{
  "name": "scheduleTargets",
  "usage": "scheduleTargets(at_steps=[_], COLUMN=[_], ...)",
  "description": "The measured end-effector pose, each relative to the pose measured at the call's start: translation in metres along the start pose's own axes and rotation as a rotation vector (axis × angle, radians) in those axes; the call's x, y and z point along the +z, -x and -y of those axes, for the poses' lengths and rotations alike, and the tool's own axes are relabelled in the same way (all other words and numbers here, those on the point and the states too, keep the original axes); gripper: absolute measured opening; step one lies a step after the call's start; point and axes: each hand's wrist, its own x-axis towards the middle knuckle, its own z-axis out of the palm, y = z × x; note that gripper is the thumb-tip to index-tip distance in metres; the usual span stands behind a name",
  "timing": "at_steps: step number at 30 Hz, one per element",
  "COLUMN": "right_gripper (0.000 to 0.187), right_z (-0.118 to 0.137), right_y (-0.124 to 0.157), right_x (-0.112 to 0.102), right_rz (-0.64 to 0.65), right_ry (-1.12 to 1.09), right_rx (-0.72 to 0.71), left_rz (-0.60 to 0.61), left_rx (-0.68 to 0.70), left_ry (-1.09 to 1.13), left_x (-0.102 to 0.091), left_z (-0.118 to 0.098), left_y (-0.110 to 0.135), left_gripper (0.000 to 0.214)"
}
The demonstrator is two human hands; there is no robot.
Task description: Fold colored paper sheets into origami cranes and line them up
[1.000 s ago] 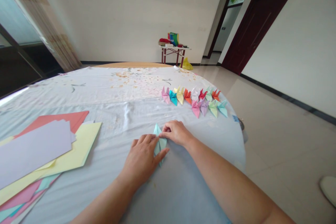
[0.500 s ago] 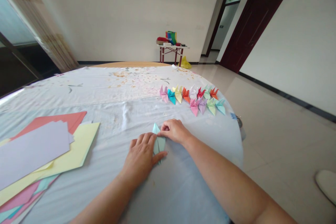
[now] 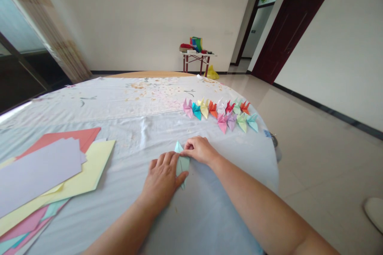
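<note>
A pale mint-green sheet of origami paper (image 3: 183, 164), folded into a narrow diamond with a centre slit, lies flat on the table under both hands. My left hand (image 3: 163, 171) holds it down from the left side, fingers curved along its edge and thumb laid across the lower part. At its upper right, my right hand (image 3: 198, 149) is closed, with thumb and fingertips pinching the paper near its middle. The diamond's top point sticks out beyond the fingers. Part of its left side is hidden beneath my left hand.
Several folded paper cranes (image 3: 221, 108) stand in two rows toward the right edge of the cloth-covered round table (image 3: 125, 123). Loose coloured paper sheets (image 3: 38, 167) are stacked at the left. A small side table (image 3: 199, 54) holding a bag stands by the wall.
The view has shifted slightly. My left thumb has drawn back a little to the left on the paper; the right hand keeps its pinch in almost the same place.
</note>
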Motion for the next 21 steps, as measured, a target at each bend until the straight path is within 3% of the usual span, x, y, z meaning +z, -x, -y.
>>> scheduleTargets(at_steps=[13, 21], right_gripper=[0.031, 0.031], right_z=[-0.007, -0.008], right_y=[-0.03, -0.031], right_x=[0.005, 0.004], right_rz=[0.014, 0.004], right_ry=[0.031, 0.035], right_rx=[0.054, 0.053], left_rz=[0.016, -0.015], left_rx=[-0.01, -0.001], left_ry=[-0.059, -0.093], left_x=[0.002, 0.003], left_z=[-0.001, -0.003], left_y=[-0.002, 0.001], left_gripper=[0.039, 0.04])
